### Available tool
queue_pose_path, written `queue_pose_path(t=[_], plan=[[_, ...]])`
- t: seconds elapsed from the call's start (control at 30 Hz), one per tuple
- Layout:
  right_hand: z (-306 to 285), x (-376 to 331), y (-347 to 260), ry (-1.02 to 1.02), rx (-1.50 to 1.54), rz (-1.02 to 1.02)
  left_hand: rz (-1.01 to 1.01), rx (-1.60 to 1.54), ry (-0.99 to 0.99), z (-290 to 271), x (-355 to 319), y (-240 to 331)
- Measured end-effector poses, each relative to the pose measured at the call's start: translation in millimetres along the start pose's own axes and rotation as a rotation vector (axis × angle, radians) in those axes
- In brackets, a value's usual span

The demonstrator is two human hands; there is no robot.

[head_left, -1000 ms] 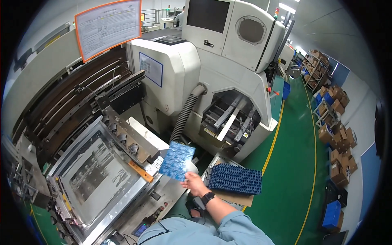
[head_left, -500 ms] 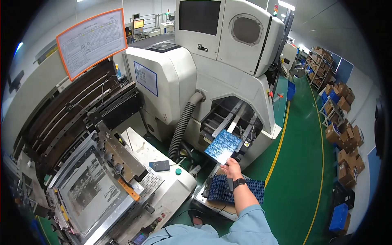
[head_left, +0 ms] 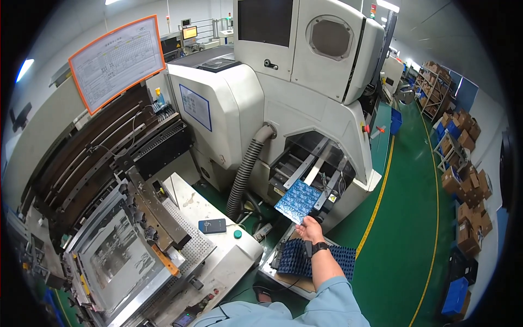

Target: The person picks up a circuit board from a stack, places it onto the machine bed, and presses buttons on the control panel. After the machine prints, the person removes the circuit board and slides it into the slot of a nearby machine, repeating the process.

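From where I stand, the right hand (head_left: 310, 230) pinches the near edge of a thin, rigid blue circuit panel (head_left: 298, 200), its fingers closed together against that margin; the left hand is out of my sight, so I cannot tell how its fingers stand. The panel, square-cornered and glossy, patterned with pale repeating patches, is held tilted at the near end of the machine's metal rails (head_left: 299, 173); whether it touches them I cannot tell. A black watch (head_left: 318, 247) circles the wrist below a soft light-blue sleeve (head_left: 339, 297). Under the forearm lies a dark-blue ridged rack (head_left: 342, 257), closely ribbed, over flat brown cardboard (head_left: 294, 280). To the left hangs a grey corrugated hose (head_left: 245, 174), curving from the smooth cream housing (head_left: 215, 109). Near the right end of the scuffed white worktop (head_left: 190, 199) sits a round green button (head_left: 237, 234), beside a flat black rectangular device (head_left: 212, 225). Farther left, a perforated metal plate (head_left: 193, 252) adjoins a metal-framed stencil (head_left: 117, 240), its sheet smeared grey.
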State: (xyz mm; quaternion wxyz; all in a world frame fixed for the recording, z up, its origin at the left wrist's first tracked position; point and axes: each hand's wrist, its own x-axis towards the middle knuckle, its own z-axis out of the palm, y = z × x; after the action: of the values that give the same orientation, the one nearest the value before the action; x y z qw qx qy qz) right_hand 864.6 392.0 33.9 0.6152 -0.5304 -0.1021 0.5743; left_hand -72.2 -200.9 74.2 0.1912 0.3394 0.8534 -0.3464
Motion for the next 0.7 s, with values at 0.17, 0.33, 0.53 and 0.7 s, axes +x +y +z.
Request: queue_pose_path(t=[0.17,0.33,0.53,0.7], plan=[[3,10,-2,0.050,0.083,-0.038,-0.007,-0.004,0.000,4,2,8],[7,26,-14,0.120,0.192,-0.057,-0.012,-0.010,0.001,8,8,15],[6,49,-18,0.196,0.289,-0.013,-0.030,-0.034,0.009,11,17,25],[1,67,-14,0.125,0.328,-0.059,-0.102,-0.127,0.022,28,3,41]])
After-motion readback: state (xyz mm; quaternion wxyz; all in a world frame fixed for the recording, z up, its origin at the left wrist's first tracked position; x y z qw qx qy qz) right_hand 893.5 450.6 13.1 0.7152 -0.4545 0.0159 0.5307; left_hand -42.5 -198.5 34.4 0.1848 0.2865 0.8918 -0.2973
